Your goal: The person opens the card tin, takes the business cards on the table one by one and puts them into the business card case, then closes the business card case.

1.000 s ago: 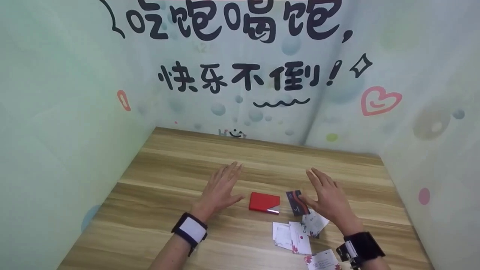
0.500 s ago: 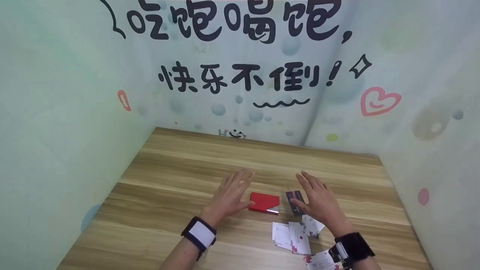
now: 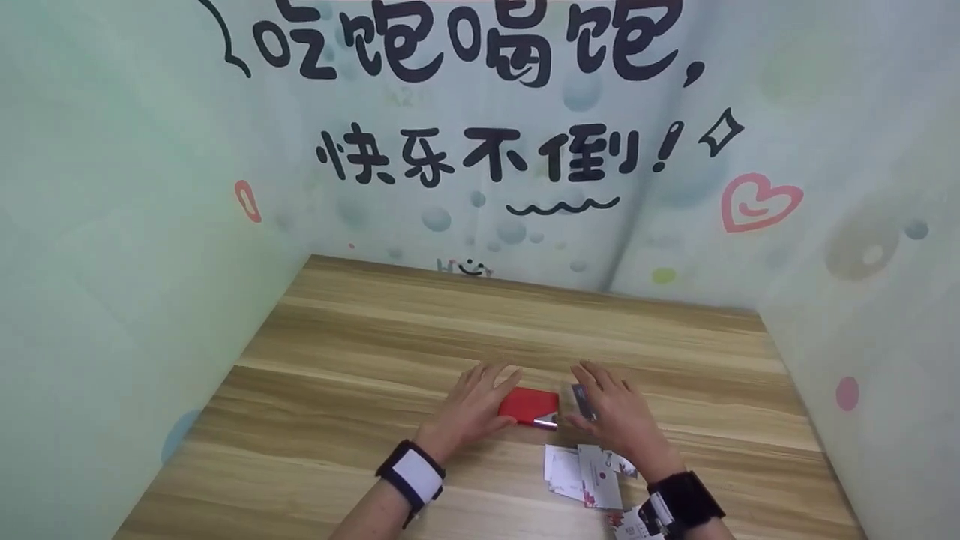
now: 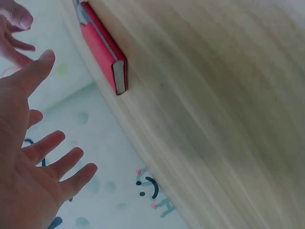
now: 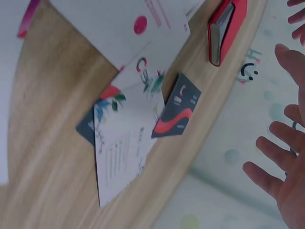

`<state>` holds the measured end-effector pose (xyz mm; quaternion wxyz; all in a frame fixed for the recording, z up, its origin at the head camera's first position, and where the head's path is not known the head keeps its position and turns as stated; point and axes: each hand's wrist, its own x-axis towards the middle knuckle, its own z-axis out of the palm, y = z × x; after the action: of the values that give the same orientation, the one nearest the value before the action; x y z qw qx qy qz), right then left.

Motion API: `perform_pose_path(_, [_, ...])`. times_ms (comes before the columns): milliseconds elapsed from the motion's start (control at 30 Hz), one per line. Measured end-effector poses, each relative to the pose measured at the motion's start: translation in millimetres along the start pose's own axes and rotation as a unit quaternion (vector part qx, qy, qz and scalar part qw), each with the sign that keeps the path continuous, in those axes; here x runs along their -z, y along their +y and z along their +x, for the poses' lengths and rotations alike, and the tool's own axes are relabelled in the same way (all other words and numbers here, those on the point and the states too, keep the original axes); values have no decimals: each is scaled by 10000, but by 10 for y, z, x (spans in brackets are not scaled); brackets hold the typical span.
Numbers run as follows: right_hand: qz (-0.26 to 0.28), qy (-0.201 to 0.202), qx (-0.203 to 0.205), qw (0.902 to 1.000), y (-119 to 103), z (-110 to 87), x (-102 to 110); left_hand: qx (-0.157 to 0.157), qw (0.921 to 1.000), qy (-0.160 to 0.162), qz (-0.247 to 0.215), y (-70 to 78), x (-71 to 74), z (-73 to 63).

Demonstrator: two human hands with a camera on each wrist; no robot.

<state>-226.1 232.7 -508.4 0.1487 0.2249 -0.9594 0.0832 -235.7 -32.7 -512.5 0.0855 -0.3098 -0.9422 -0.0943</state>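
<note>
A red card case (image 3: 535, 403) with a silver corner lies on the wooden table between the hands. My left hand (image 3: 471, 411), fingers spread and straight, is at its left side and overlaps its edge in the head view. In the left wrist view that hand (image 4: 35, 157) shows an empty palm, apart from the case (image 4: 104, 52). My right hand (image 3: 621, 421) hovers with fingers extended, partly hiding a dark card with a red wave (image 5: 178, 107). The right wrist view shows nothing in its fingers (image 5: 274, 155).
Several white printed cards (image 3: 600, 480) lie overlapping in front of the red case. Another white card (image 3: 630, 525) lies nearer the front edge, partly behind the right wristband (image 3: 684, 502). Printed fabric walls (image 3: 465, 225) enclose the table (image 3: 360, 330) at the back and sides.
Both hands have moved inward and a little nearer to me, the left rightward to the red case, the right leftward over the dark card. The case and cards stay put.
</note>
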Motion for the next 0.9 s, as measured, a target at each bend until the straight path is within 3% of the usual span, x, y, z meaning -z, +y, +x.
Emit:
perform_pose_path(167, [73,-129,16,9999,-81,6,-90,-257,9995,139,-84,65,-90,-18])
perform_pose_path(300, [125,-136,119,9998,-125,15,-161,-279,9992,223,-162,116,-145,-16])
perform_pose_path(500, [74,-190,184,9996,-166,26,-226,-316,9993,166,126,179,-192,12])
perform_pose_path(900, [493,-301,298,9979,-214,25,-384,-92,9977,-614,-270,164,-343,74])
